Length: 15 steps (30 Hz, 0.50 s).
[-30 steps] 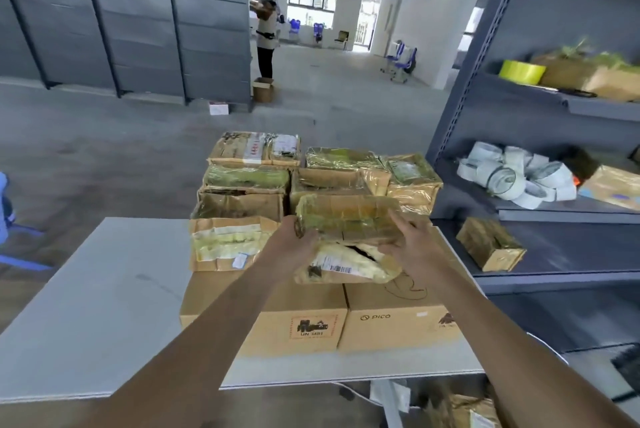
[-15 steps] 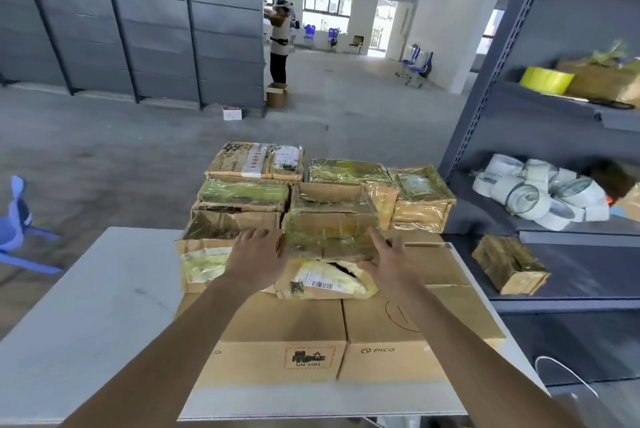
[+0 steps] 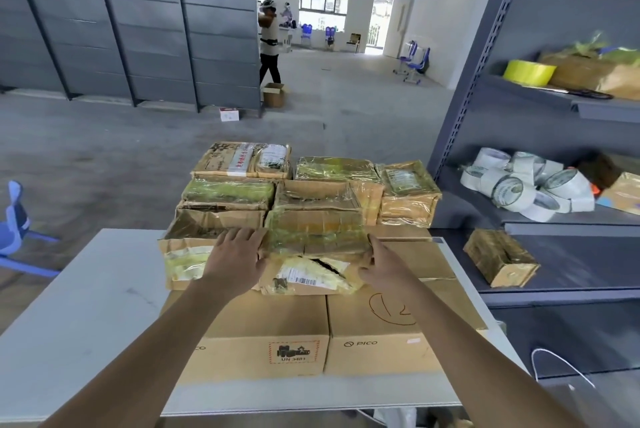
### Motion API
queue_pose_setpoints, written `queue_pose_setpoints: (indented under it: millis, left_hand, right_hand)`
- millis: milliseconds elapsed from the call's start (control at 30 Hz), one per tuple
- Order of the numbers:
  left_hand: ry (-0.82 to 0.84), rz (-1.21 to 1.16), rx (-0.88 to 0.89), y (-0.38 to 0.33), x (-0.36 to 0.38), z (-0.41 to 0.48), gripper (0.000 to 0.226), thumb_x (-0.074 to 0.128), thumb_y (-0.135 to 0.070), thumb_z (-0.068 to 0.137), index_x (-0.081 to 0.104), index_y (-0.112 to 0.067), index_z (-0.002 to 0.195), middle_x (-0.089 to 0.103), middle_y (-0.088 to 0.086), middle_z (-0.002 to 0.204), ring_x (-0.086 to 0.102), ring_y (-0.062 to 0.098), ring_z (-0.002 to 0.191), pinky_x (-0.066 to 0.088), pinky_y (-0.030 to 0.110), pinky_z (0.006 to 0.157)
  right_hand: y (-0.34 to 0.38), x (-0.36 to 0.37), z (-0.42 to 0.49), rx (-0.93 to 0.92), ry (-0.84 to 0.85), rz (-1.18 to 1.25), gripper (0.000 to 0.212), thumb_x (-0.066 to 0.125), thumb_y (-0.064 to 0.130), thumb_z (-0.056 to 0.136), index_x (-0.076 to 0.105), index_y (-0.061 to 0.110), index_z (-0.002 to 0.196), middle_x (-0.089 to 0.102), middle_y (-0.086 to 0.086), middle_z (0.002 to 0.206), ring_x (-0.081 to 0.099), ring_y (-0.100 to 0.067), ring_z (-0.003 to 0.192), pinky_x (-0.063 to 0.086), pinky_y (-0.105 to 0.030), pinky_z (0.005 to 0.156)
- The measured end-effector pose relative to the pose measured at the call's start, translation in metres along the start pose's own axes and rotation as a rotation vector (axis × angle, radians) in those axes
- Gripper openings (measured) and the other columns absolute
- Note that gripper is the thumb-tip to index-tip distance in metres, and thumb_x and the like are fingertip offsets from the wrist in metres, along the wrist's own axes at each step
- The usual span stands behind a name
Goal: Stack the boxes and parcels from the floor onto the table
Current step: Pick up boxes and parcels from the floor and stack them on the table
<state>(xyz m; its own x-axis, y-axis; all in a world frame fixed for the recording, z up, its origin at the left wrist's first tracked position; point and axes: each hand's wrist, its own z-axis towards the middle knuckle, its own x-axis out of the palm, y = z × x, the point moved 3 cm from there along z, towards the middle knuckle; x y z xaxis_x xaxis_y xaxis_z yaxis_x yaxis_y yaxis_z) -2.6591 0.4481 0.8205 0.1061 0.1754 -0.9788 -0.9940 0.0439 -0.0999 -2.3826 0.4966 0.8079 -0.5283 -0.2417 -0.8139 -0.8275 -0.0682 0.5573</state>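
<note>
Parcel (image 3: 317, 231) wrapped in glossy clear tape over brown cardboard, flat and rectangular, lies on top of the stack on the table, between the two hands. Left hand (image 3: 237, 256) lies palm down with straight, spread fingers, its thumb side touching the left end of the parcel. Right hand (image 3: 386, 266) is pressed against the right end, with the thumb along the edge; its other fingers are hidden, so I cannot tell if they clasp the parcel.

Directly under it is a crumpled parcel (image 3: 308, 277) with a white barcode label and a dark tear in the wrapping. Both rest on two large plain cardboard boxes (image 3: 263, 334), smooth and square-edged, which stand side by side and touching on the white table (image 3: 79, 316). One has a red hazard label on its front, and the other has a red scribble on its lid.

Behind and to the left are more taped parcels (image 3: 228, 190), wrinkled and shiny, packed close in rows.

To the right, a grey metal shelf rack (image 3: 588, 264) holds a small taped box (image 3: 500, 257), a heap of white tape rolls (image 3: 519, 185) and a yellow roll (image 3: 529, 71). A blue chair (image 3: 14, 230) is on the concrete floor at the far left.
</note>
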Motion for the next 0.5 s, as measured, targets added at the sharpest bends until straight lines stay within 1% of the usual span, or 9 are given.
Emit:
queue_pose_setpoints:
  millis: [67, 100, 200, 233, 300, 333, 367, 433, 500]
  left_hand:
    - [-0.024, 0.005, -0.002, -0.003, -0.002, -0.003, 0.057, 0.048, -0.044, 0.093, 0.035, -0.020, 0.143, 0.043, 0.004, 0.139, 0.029, 0.025, 0.137, 0.022, 0.038, 0.116]
    - [-0.041, 0.004, -0.004, -0.004, -0.003, -0.005, 0.055, 0.050, -0.042, 0.092, 0.037, -0.019, 0.141, 0.043, 0.004, 0.139, 0.027, 0.026, 0.138, 0.022, 0.039, 0.116]
    - [-0.078, -0.011, -0.020, -0.010, -0.008, -0.014, 0.051, 0.053, -0.037, 0.090, 0.041, -0.017, 0.136, 0.042, 0.007, 0.138, 0.024, 0.028, 0.139, 0.023, 0.040, 0.115]
    - [-0.086, -0.021, -0.028, -0.013, -0.010, -0.018, 0.051, 0.054, -0.034, 0.090, 0.041, -0.016, 0.136, 0.041, 0.008, 0.139, 0.023, 0.029, 0.139, 0.023, 0.039, 0.115]
    - [-0.093, -0.037, -0.054, -0.019, -0.014, -0.028, 0.052, 0.054, -0.031, 0.091, 0.039, -0.017, 0.139, 0.037, 0.009, 0.142, 0.023, 0.029, 0.139, 0.023, 0.039, 0.114]
    - [-0.094, -0.049, -0.072, -0.022, -0.016, -0.034, 0.054, 0.054, -0.029, 0.091, 0.037, -0.017, 0.140, 0.035, 0.009, 0.144, 0.023, 0.028, 0.139, 0.025, 0.039, 0.113]
    - [-0.095, -0.066, -0.092, -0.025, -0.017, -0.040, 0.055, 0.055, -0.027, 0.091, 0.036, -0.017, 0.141, 0.034, 0.010, 0.145, 0.024, 0.028, 0.139, 0.028, 0.040, 0.112]
    - [-0.096, -0.096, -0.138, -0.031, -0.020, -0.054, 0.056, 0.056, -0.024, 0.091, 0.035, -0.017, 0.142, 0.034, 0.010, 0.145, 0.026, 0.027, 0.138, 0.034, 0.041, 0.109]
    - [-0.076, -0.120, -0.191, -0.034, -0.020, -0.068, 0.055, 0.054, -0.024, 0.091, 0.034, -0.018, 0.143, 0.033, 0.009, 0.145, 0.027, 0.027, 0.137, 0.038, 0.043, 0.105]
  right_hand:
    - [-0.002, 0.002, -0.002, 0.005, -0.010, 0.009, 0.055, 0.059, 0.021, 0.088, 0.037, 0.018, 0.138, 0.050, 0.006, 0.105, 0.050, -0.015, 0.093, 0.038, -0.025, 0.067]
    - [-0.003, 0.003, -0.004, 0.006, -0.009, 0.010, 0.051, 0.058, 0.022, 0.088, 0.039, 0.017, 0.135, 0.052, 0.005, 0.104, 0.051, -0.016, 0.093, 0.039, -0.026, 0.068]
    - [-0.005, 0.005, -0.008, 0.011, 0.006, 0.015, 0.051, 0.057, 0.023, 0.090, 0.040, 0.015, 0.137, 0.059, -0.003, 0.118, 0.056, -0.019, 0.097, 0.043, -0.028, 0.073]
    - [-0.006, 0.006, -0.010, 0.011, 0.006, 0.021, 0.051, 0.057, 0.024, 0.091, 0.040, 0.014, 0.138, 0.060, -0.005, 0.118, 0.058, -0.021, 0.096, 0.045, -0.030, 0.072]
    - [-0.008, 0.007, -0.014, 0.004, 0.000, 0.022, 0.049, 0.055, 0.023, 0.092, 0.039, 0.013, 0.137, 0.062, -0.006, 0.105, 0.060, -0.023, 0.089, 0.045, -0.030, 0.064]
    - [-0.009, 0.008, -0.016, 0.000, -0.005, 0.025, 0.048, 0.055, 0.022, 0.092, 0.038, 0.012, 0.136, 0.062, -0.006, 0.098, 0.059, -0.023, 0.084, 0.042, -0.030, 0.059]
    - [-0.011, 0.008, -0.017, -0.003, -0.008, 0.035, 0.046, 0.054, 0.021, 0.092, 0.039, 0.011, 0.135, 0.061, -0.007, 0.095, 0.059, -0.024, 0.081, 0.041, -0.030, 0.057]
    - [-0.016, 0.010, -0.021, -0.006, -0.010, 0.059, 0.041, 0.053, 0.020, 0.093, 0.041, 0.011, 0.131, 0.063, -0.010, 0.096, 0.061, -0.025, 0.082, 0.045, -0.033, 0.061]
    - [-0.022, 0.014, -0.024, -0.005, -0.013, 0.084, 0.033, 0.053, 0.021, 0.093, 0.046, 0.012, 0.124, 0.064, -0.010, 0.097, 0.062, -0.024, 0.082, 0.047, -0.034, 0.065]
